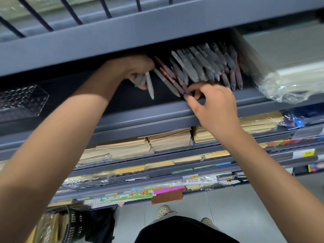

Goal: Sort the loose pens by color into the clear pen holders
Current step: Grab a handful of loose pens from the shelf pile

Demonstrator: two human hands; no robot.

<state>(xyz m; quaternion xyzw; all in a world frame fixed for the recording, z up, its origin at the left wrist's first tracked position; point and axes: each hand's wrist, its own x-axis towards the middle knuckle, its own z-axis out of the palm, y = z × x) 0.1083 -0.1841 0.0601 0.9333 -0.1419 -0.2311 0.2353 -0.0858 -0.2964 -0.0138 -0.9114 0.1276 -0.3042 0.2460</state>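
Many loose pens lie on a dark shelf: a pile of grey pens (196,65) and dark red pens (175,76) beside and among them. My left hand (135,71) reaches under the upper shelf and grips a few grey pens (149,85), tips pointing down toward me. My right hand (210,100) is at the shelf's front edge, its thumb and fingers pinching the tips of the dark red pens. A clear pen holder (21,100) with rows of holes sits at the far left of the same shelf, apart from both hands.
A crinkled plastic bag with white stock (289,79) fills the right of the shelf. The grey shelf lip (157,120) runs across below the pens. Lower shelves hold stacked envelopes (157,141) and coloured paper. A black basket (75,225) stands on the floor.
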